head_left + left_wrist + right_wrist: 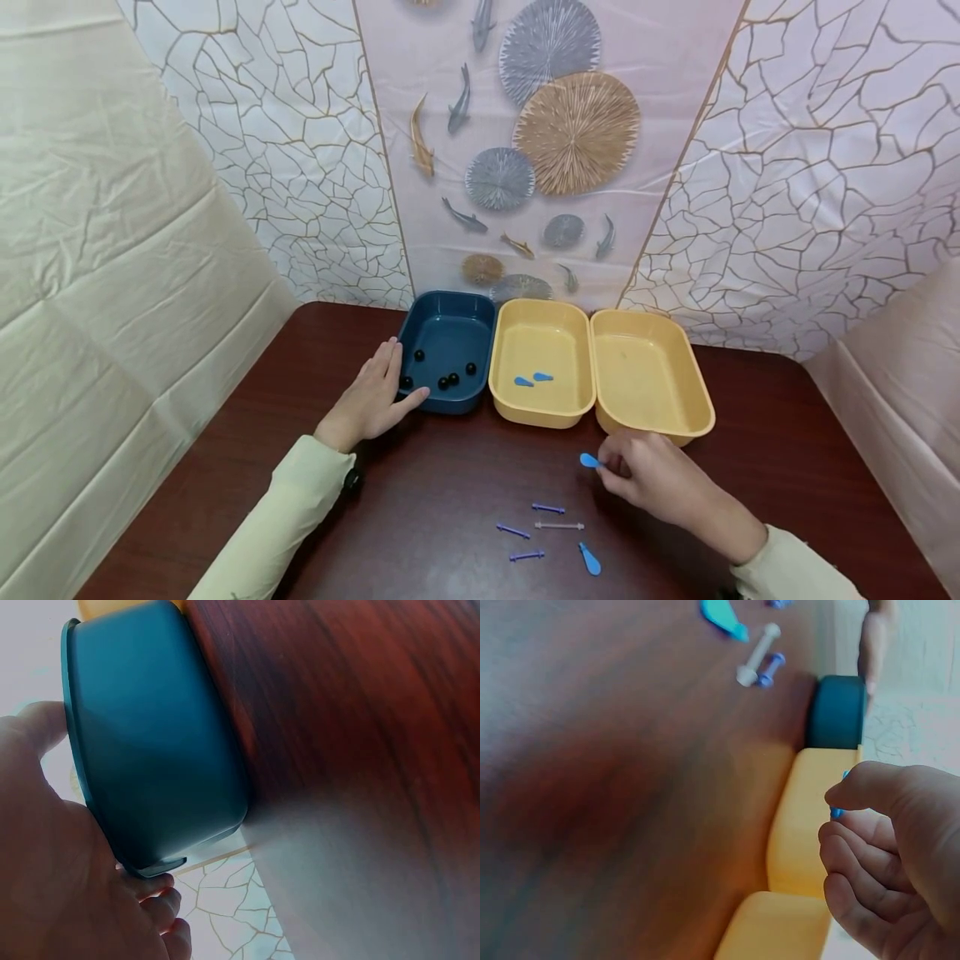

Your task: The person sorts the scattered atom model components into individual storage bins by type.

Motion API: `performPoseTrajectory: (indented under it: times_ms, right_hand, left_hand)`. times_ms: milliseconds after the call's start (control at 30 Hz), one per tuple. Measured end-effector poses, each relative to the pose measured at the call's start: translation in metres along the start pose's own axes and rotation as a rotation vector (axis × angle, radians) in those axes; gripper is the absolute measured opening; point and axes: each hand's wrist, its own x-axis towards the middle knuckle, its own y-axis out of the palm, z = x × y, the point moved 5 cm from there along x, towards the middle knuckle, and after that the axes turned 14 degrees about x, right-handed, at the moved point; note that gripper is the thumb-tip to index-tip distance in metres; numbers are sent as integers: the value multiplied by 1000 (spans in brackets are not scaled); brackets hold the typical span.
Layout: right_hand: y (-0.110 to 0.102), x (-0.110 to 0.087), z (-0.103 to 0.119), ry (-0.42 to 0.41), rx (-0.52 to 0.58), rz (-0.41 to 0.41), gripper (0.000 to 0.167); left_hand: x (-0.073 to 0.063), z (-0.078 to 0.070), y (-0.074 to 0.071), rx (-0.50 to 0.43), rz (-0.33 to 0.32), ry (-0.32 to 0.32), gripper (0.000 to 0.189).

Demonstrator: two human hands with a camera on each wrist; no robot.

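Note:
My left hand (pixel 367 402) rests at the near left corner of a dark blue bin (pixel 453 407), fingers extended along its side and thumb over the front rim. In the left wrist view the palm lies against the rim of this bin (pixel 150 742). Several small black balls (pixel 453 379) are inside it. Between thumb and index finger, my right hand (pixel 663 479) pinches a small blue teardrop-shaped piece (pixel 588 460), above the table in front of the yellow bins; in the right wrist view, the fingers mostly hide it. A matching blue teardrop-shaped piece (pixel 591 560) lies on the table.
The middle yellow bin (pixel 542 417) contains two blue teardrop-shaped pieces (pixel 543 377). To its right stands another yellow bin (pixel 701 417). Three purple bars with knobbed ends (pixel 513 530) and a pale one (pixel 559 526) lie on the brown table (pixel 420 517). Patterned cloth (pixel 330 167) hangs behind.

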Motion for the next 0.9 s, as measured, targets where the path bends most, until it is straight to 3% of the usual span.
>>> performPoseTrajectory:
  times_ms: [367, 900]
  right_hand:
    - [-17, 36, -2, -16, -44, -63, 17]
    - [-13, 87, -33, 64, -69, -61, 6]
  left_hand:
    - [-1, -1, -1, -11, -26, 5, 100]
    - [-1, -1, 0, -7, -25, 1, 99]
